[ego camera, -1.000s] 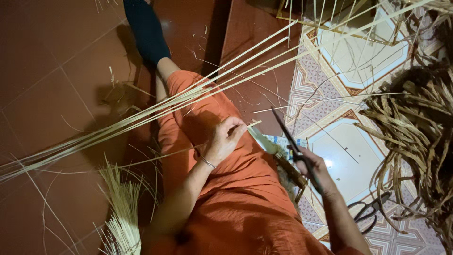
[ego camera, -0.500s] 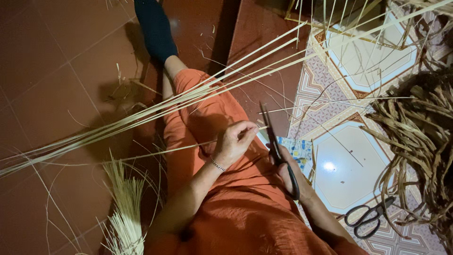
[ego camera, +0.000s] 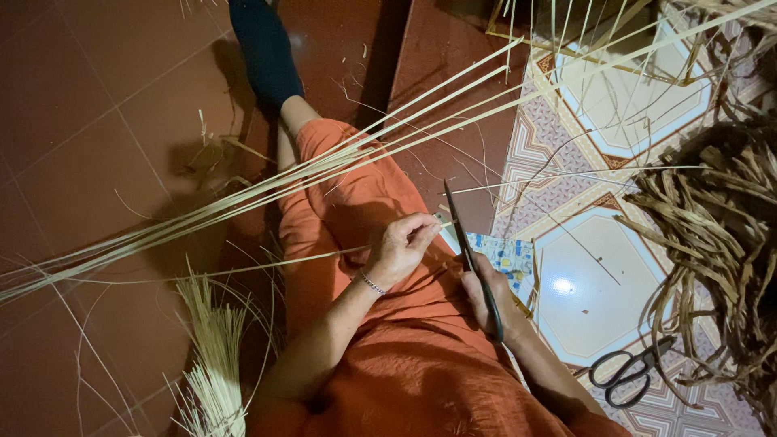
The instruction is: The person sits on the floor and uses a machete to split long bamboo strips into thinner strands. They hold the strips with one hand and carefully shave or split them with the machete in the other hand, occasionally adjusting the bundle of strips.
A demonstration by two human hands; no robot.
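Orange cloth covers your lap (ego camera: pixel 388 372) as you sit on a red tiled floor (ego camera: pixel 97 121), one leg stretched out ahead in a dark sock (ego camera: pixel 263 48). Your left hand (ego camera: pixel 401 247) is closed, its fingertips pinching a thin pale strip (ego camera: pixel 267 263) that runs away to the left across your thigh. Your right hand (ego camera: pixel 486 295) is wrapped around the handle of a knife (ego camera: pixel 463 235) – its dark, narrow blade points up and away from you, with the edge just beside the pinched end of the strip; whether blade and strip touch cannot be told. A thin bracelet (ego camera: pixel 371 282) circles your left wrist.

Over your legs, a bundle of long pale strips (ego camera: pixel 243 198) crosses from lower left to upper right, fanning out at the far end. On the floor to your left lies a sheaf of short straw-coloured fibres (ego camera: pixel 212 356). To your right the floor changes to patterned tiles (ego camera: pixel 591 283), pale with ornate borders. On them, near your right elbow, lie black scissors (ego camera: pixel 630 372), and just beyond – filling the right edge – a tangled heap of brown dried leaves (ego camera: pixel 720 243)
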